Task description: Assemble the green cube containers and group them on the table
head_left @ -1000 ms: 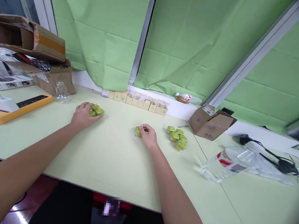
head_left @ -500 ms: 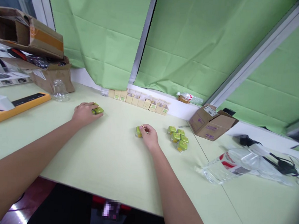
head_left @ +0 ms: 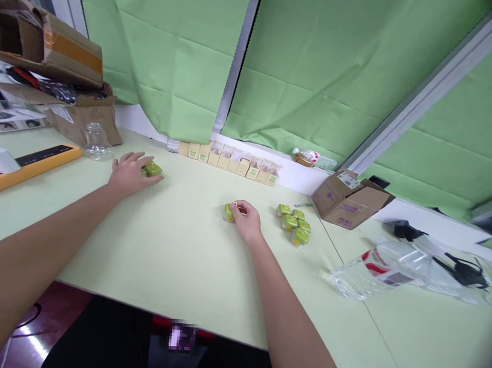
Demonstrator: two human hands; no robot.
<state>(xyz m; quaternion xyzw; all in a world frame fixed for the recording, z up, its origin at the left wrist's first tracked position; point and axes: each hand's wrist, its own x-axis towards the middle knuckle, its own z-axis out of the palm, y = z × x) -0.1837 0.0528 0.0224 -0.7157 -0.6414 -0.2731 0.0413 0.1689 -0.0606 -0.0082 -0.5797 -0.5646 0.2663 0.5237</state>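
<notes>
My left hand (head_left: 130, 174), fingers spread and thumb apart, is beside small green-lidded containers (head_left: 153, 169) on the table's left part. The fingers partly cover these, so their number is unclear. In the middle of the table, my right hand (head_left: 247, 220) pinches another small green-lidded container (head_left: 228, 212) by its top; its lower part looks clear with yellow inside. To the right of that hand stands a cluster of several like containers (head_left: 290, 223), each with a small loop on the lid.
Small open cartons (head_left: 231, 161) line the back wall. A cardboard box (head_left: 349, 200) and a large clear water bottle (head_left: 374, 269) lie at right. On the left are a glass jar (head_left: 97, 143), an orange-and-black power strip (head_left: 34, 165) and stacked cardboard boxes (head_left: 70, 56).
My left hand has shifted left and its fingers have opened away from the containers there. My right hand stays nearly in place, still pinching its container. The view has shifted slightly.
</notes>
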